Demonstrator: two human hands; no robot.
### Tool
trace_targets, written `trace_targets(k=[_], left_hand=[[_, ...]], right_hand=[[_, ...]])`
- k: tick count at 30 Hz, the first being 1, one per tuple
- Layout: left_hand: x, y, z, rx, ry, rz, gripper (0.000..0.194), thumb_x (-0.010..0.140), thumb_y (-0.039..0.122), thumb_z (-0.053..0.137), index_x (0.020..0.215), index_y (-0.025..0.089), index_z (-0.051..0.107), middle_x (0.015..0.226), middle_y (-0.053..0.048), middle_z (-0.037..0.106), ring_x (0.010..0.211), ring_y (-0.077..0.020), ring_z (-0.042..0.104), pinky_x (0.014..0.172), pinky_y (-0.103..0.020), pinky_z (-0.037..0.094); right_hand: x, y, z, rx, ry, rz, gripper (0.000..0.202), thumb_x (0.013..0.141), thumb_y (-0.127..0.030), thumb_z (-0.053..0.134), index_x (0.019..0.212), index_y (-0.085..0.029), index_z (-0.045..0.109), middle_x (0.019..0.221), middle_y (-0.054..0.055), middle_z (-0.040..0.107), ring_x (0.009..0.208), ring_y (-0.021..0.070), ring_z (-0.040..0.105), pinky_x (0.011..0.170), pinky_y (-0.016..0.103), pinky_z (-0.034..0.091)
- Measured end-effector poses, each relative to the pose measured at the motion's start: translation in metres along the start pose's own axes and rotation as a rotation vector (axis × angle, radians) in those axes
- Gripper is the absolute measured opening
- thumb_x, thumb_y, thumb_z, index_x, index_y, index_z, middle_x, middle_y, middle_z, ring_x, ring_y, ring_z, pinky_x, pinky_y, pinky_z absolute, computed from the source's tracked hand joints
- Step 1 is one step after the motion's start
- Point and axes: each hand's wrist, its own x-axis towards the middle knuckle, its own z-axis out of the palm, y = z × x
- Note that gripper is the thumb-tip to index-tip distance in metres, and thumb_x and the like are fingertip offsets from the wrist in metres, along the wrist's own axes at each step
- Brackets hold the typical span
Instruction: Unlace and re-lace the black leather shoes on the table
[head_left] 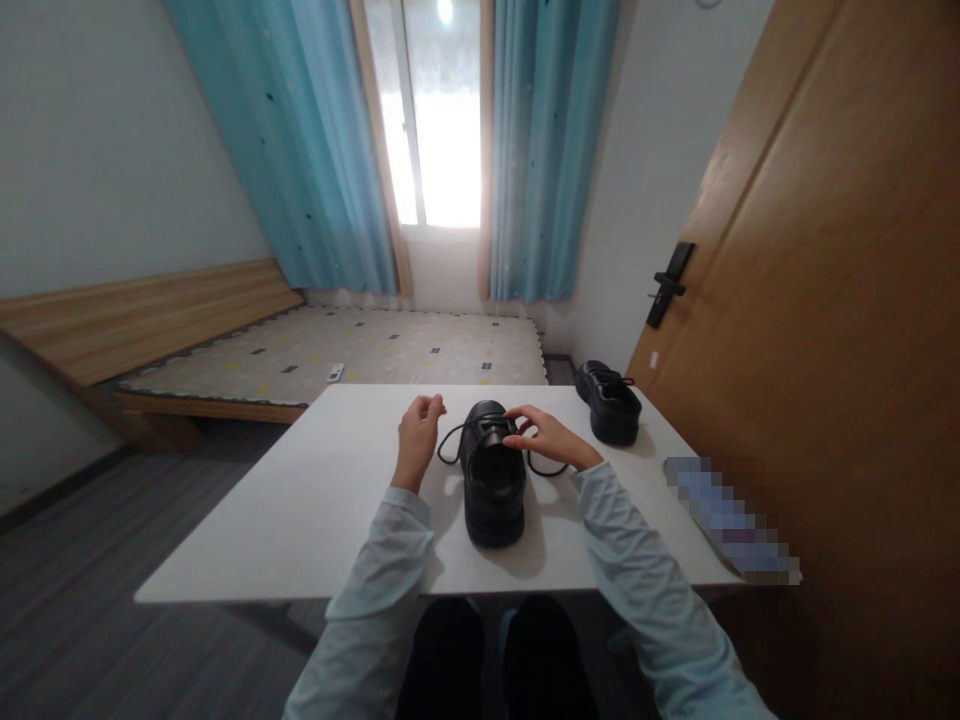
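Observation:
A black lace-up shoe (pixel 495 505) stands on the white table in front of me, its heel toward me and its opening facing up. One loose black lace (pixel 444 450) loops out on its left, and another lace (pixel 549 470) lies on its right. My right hand (pixel 544 435) is at the shoe's tongue, with thumb and forefinger curled against it near the lacing. Left of the shoe, my left hand (pixel 420 435) is raised above the table with its fingers curled together. Whatever lies between those fingertips, if anything, cannot be made out.
A second black shoe (pixel 613 410) stands at the table's (pixel 300 520) far right. A blurred flat item (pixel 724 520) lies along the right edge, near a wooden door (pixel 847 300). Beyond the table is a bed (pixel 390 345) with a small white object (pixel 335 373) on it.

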Motion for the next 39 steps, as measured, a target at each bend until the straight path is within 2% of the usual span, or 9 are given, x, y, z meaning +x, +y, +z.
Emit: trace_targets(k=[2,6,9,11,16,23,31,39], left_hand=[[-0.001,0.003,0.001,-0.021,-0.049,0.008,0.035,0.084,0.047,0.045,0.076,0.017,0.059,0.083,-0.006,0.067,0.084,-0.0182,0.062,0.08,-0.03,0.046],[-0.005,0.004,0.005,-0.033,-0.223,0.058,0.033,0.083,0.045,0.049,0.091,0.017,0.064,0.098,-0.007,0.069,0.095,-0.0188,0.062,0.083,-0.03,0.048],[-0.006,0.001,0.008,0.041,-0.325,0.111,0.033,0.085,0.044,0.048,0.098,0.019,0.065,0.105,-0.007,0.069,0.098,-0.0191,0.062,0.085,-0.03,0.048],[-0.006,-0.001,0.009,0.115,-0.355,0.129,0.033,0.087,0.042,0.044,0.096,0.02,0.067,0.104,-0.006,0.069,0.098,-0.0195,0.062,0.086,-0.03,0.047],[-0.005,-0.001,0.008,0.216,-0.339,0.143,0.034,0.088,0.038,0.039,0.086,0.02,0.068,0.094,-0.006,0.071,0.091,-0.0202,0.064,0.083,-0.031,0.046],[-0.006,-0.001,0.008,0.185,-0.359,0.025,0.031,0.08,0.044,0.052,0.085,0.017,0.068,0.076,-0.005,0.071,0.067,-0.018,0.065,0.069,-0.029,0.048],[-0.005,-0.003,0.011,0.116,-0.365,0.029,0.023,0.074,0.038,0.058,0.079,0.017,0.065,0.081,-0.006,0.07,0.073,-0.0185,0.064,0.072,-0.031,0.05],[-0.005,-0.012,0.015,0.11,-0.356,0.043,0.022,0.077,0.038,0.055,0.079,0.017,0.059,0.082,-0.006,0.068,0.075,-0.0182,0.063,0.073,-0.031,0.049]], right_hand=[[0.0,0.001,0.0,0.01,-0.006,-0.008,0.052,0.074,-0.048,0.067,0.114,-0.016,0.057,0.119,0.012,0.057,0.086,0.018,0.061,0.078,0.036,0.052],[0.002,0.003,-0.001,0.01,-0.001,-0.04,0.047,0.08,-0.049,0.061,0.114,-0.016,0.058,0.118,0.012,0.059,0.088,0.019,0.061,0.081,0.038,0.051],[0.002,0.001,-0.001,0.013,-0.005,-0.043,0.046,0.08,-0.048,0.061,0.113,-0.016,0.058,0.117,0.012,0.059,0.089,0.0191,0.061,0.082,0.038,0.051],[0.003,-0.001,-0.001,0.017,-0.006,-0.04,0.046,0.079,-0.048,0.062,0.112,-0.015,0.059,0.117,0.012,0.059,0.088,0.0189,0.062,0.081,0.037,0.051],[0.002,0.0,0.0,0.027,0.001,-0.039,0.046,0.079,-0.049,0.061,0.111,-0.016,0.059,0.115,0.011,0.06,0.085,0.0177,0.062,0.08,0.036,0.051],[0.003,0.003,-0.001,0.011,0.011,-0.076,0.044,0.085,-0.05,0.052,0.11,-0.015,0.06,0.111,0.011,0.061,0.089,0.018,0.06,0.082,0.035,0.05],[0.003,0.003,0.0,0.018,0.022,-0.066,0.041,0.084,-0.048,0.055,0.109,-0.016,0.06,0.112,0.01,0.062,0.09,0.0188,0.061,0.081,0.036,0.05],[0.0,-0.005,-0.002,0.034,0.008,-0.021,0.042,0.081,-0.046,0.059,0.111,-0.016,0.059,0.114,0.01,0.06,0.087,0.0175,0.06,0.082,0.035,0.049]])
